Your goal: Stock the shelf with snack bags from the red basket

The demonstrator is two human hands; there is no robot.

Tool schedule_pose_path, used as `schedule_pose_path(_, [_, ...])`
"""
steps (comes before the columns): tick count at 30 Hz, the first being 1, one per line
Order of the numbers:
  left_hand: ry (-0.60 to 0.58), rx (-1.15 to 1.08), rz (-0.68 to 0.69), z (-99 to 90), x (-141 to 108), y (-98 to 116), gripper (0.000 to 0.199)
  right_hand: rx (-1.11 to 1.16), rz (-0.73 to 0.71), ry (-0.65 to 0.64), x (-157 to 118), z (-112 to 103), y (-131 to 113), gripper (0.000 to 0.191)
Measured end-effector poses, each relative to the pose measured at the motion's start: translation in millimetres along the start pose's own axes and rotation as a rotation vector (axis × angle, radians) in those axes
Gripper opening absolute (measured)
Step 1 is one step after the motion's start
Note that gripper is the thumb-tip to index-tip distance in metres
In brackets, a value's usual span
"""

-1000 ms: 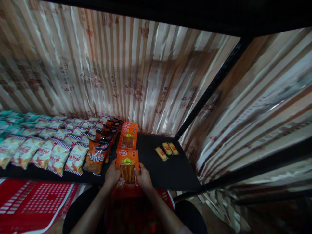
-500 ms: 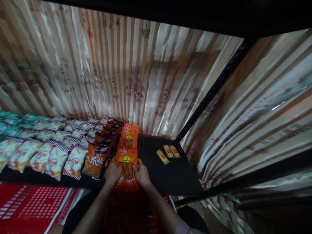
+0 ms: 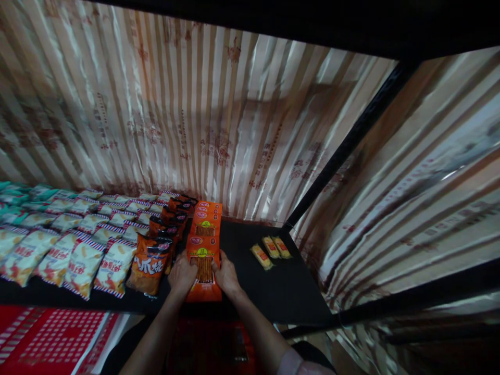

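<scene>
Basically orange packet (image 3: 204, 255), yellow oval label, brown sticks behind window

The red perforated plastic basket (image 3: 50, 336) gets chopped by the left and bottom edges, glossy teal packets (image 3: 15, 197) by the left. Left hand (image 3: 183, 272) and right hand (image 3: 227, 275) partly cover the flat orange packet (image 3: 203, 291). Small yellow packets' (image 3: 272, 247) print's too tiny, tbh.

The shelf board (image 3: 273, 291) looks matt, smooth and black from here. Crinkled, glossy plastic film makes up the shrimp-snack bags (image 3: 113, 265) and the orange-and-black snack bag (image 3: 148, 268), while the striped curtain (image 3: 234, 120) behind has a rippled, satiny sheen.
</scene>
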State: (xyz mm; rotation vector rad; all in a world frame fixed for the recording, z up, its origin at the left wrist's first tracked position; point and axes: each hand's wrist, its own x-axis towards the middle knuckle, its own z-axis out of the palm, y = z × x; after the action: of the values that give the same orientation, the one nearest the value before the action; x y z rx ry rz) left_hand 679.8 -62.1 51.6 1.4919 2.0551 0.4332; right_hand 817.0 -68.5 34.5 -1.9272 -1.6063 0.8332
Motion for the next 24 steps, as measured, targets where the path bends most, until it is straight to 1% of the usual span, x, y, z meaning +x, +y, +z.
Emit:
schedule_pose_path(4, [0.022,0.062,0.032,-2.0,4,7,0.046,-0.010,-0.008,0.011,9,0,-1,0.047])
schedule_pose_path(10, [0.052,0.080,0.049,0.4,15,14,0.042,-0.022,-0.025,0.017,22,0,-1,0.048])
schedule_pose_path(16, [0.022,0.086,0.039,-1.5,24,24,0.038,-0.029,-0.030,0.022,33,-6,-6,0.043])
schedule_pose_path(24, [0.082,0.156,0.086,0.8,35,33,0.034,-0.053,-0.043,0.048,52,-5,-7,0.041])
